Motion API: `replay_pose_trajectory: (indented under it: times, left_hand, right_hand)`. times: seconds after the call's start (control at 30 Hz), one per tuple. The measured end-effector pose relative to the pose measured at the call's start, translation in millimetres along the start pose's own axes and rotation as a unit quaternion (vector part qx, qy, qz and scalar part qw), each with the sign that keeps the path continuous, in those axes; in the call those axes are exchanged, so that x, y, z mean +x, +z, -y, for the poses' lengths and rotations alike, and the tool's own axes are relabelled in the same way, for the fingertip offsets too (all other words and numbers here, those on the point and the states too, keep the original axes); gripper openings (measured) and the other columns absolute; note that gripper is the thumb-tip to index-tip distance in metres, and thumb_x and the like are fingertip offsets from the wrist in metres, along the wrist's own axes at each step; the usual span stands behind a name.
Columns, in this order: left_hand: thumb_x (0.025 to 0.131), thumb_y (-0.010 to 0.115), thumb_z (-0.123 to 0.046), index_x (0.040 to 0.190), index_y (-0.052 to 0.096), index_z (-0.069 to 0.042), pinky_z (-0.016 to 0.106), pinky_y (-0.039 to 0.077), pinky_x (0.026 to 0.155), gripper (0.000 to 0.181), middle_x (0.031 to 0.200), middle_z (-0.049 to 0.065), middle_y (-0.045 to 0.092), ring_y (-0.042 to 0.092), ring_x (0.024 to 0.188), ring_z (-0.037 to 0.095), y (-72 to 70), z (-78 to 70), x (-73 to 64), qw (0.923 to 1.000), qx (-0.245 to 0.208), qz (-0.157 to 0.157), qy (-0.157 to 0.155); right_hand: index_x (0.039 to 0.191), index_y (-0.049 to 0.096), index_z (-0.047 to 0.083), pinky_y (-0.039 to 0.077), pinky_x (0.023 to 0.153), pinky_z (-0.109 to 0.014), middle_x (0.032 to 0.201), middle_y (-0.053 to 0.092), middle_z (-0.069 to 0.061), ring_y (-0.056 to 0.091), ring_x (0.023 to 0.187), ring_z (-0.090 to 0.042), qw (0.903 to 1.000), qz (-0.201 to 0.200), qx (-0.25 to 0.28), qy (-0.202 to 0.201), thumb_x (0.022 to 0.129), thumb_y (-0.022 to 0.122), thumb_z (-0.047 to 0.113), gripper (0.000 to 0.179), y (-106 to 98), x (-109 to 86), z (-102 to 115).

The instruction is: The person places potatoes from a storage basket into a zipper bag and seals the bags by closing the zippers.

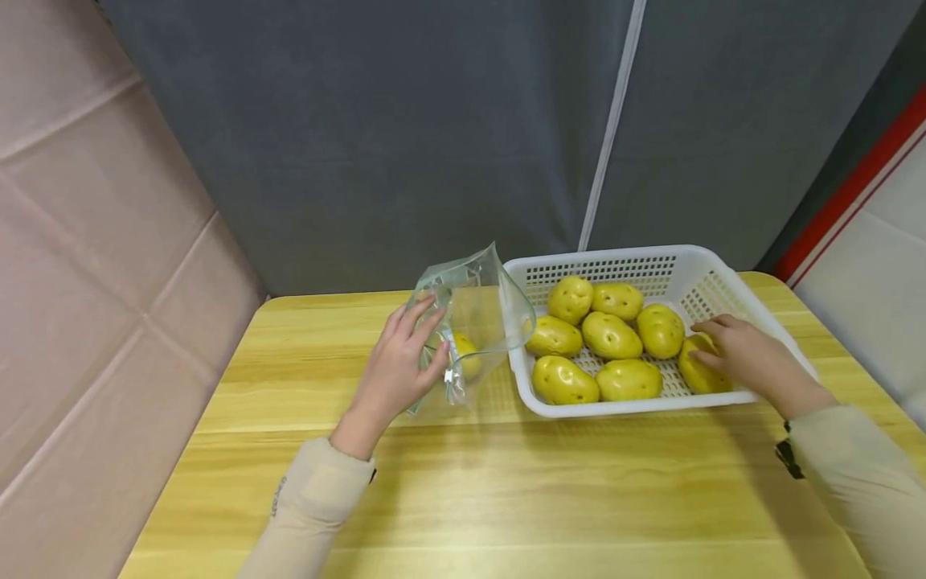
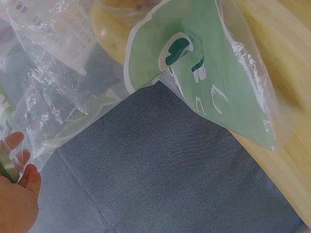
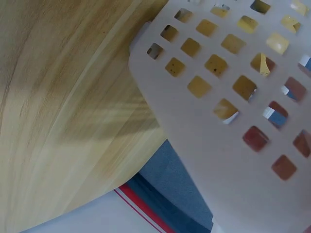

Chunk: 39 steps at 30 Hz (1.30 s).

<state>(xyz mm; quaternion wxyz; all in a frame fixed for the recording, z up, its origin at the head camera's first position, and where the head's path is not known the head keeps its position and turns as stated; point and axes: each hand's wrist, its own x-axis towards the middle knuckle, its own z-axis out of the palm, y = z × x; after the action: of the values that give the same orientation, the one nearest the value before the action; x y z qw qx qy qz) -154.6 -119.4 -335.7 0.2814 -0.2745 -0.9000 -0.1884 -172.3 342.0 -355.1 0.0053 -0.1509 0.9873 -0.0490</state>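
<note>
Table (image 1: 463, 498): yellowish wood grain, rounded far corners. Dark grey curtain (image 1: 405, 145) behind, with a slanting pale strip (image 1: 615, 112); pinkish creased panel (image 1: 87, 241) at left, white panel (image 1: 882, 233) with red band (image 1: 854, 193) at right. White perforated basket (image 1: 622, 408) on table. Left hand (image 1: 396, 354) pinches clear bag (image 1: 481, 310) beside basket; right hand (image 1: 763, 358) grips rightmost potato (image 1: 698, 374), inside basket.

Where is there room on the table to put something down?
The table is bare in front of the bag and basket, between the sleeves, and between the left hand and the pink wall. It's crowded in the basket, with potatoes and the right hand.
</note>
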Motion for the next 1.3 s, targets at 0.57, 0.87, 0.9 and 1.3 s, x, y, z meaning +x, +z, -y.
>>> replay_pose_trajectory:
  times: [0.57, 0.87, 0.9, 1.3]
  left_hand:
    - [0.09, 0.055, -0.024, 0.127, 0.059, 0.0, 0.048, 0.044, 0.106, 0.044, 0.14, 0.016, 0.051, 0.047, 0.127, 0.037, -1.8, -0.5, -1.1, 0.9999, 0.011, 0.003, 0.001]
    - [0.089, 0.057, -0.023, 0.125, 0.06, 0.001, 0.048, 0.043, 0.106, 0.043, 0.139, 0.016, 0.051, 0.047, 0.128, 0.037, -2.0, -0.1, -1.2, 0.9999, 0.012, 0.0, 0.005]
    - [0.089, 0.057, -0.023, 0.125, 0.06, 0.001, 0.048, 0.043, 0.106, 0.043, 0.139, 0.016, 0.051, 0.047, 0.128, 0.037, -1.9, -0.1, -1.2, 0.9999, 0.013, 0.0, 0.005]
    - [0.089, 0.058, -0.023, 0.124, 0.061, 0.001, 0.048, 0.044, 0.105, 0.042, 0.138, 0.017, 0.052, 0.048, 0.127, 0.037, -0.8, 0.1, -1.7, 0.9998, 0.018, 0.004, 0.007]
  right_hand:
    - [0.127, 0.051, -0.011, 0.048, 0.081, -0.063, 0.126, 0.044, -0.042, 0.05, 0.109, -0.058, 0.9948, 0.083, 0.028, 0.051, 0.081, 0.068, 0.047, 0.076, 0.4, 2.0, -3.1]
    - [0.135, 0.04, -0.011, 0.041, 0.086, -0.07, 0.131, 0.036, -0.047, 0.04, 0.116, -0.063, 0.9883, 0.13, 0.053, 0.06, 0.077, 0.073, 0.046, 0.087, 1.2, 4.4, -6.9]
    - [0.135, 0.039, -0.01, 0.04, 0.086, -0.071, 0.131, 0.035, -0.047, 0.038, 0.117, -0.064, 0.9879, 0.133, 0.054, 0.06, 0.076, 0.073, 0.045, 0.088, 1.4, 4.4, -7.3]
    - [0.132, 0.041, -0.01, 0.042, 0.086, -0.068, 0.127, 0.038, -0.047, 0.041, 0.112, -0.064, 0.9915, 0.115, 0.048, 0.037, 0.069, 0.079, 0.04, 0.089, 4.0, 5.8, -9.3]
